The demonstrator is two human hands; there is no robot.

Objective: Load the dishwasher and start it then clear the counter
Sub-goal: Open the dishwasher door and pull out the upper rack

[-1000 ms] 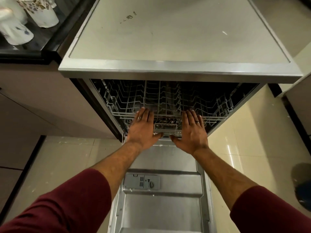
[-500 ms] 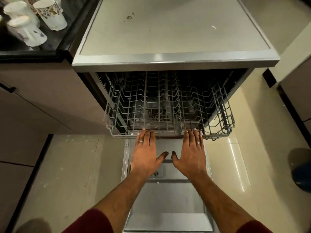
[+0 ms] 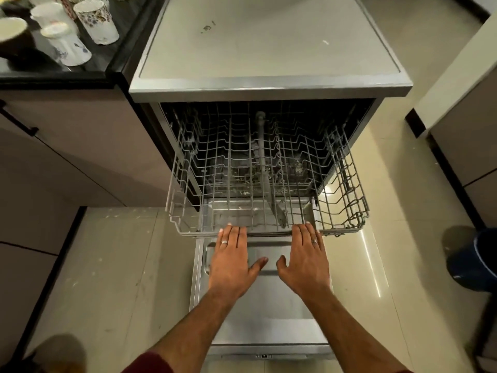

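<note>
With the dishwasher point(image 3: 269, 84) door point(image 3: 266, 313) dropped flat and the wire rack point(image 3: 266, 184) drawn partway out over it, the step in hand looks like the opening of the load: getting the rack far enough forward to take crockery. Nothing sits in the rack that I can make out. The left hand point(image 3: 232, 262) and the right hand point(image 3: 306, 261) both lie palm down with fingers straight and together, thumbs spread toward each other, their fingertips point(image 3: 233, 229) meeting the rack's front rail; neither hand is wrapped round a wire, so they hold nothing and only touch or press the rim. Whether the tips hook under the rail cannot be told from this angle. The things to be loaded, several patterned cups point(image 3: 95, 21), stand on the dark worktop point(image 3: 126, 33) to the left of the machine, well apart from the hands. The next move, as I judge it, calls for bringing the rack fully forward if it has more travel, then turning left to the worktop and taking a cup. A tilted rack could bind on its runners.
</note>
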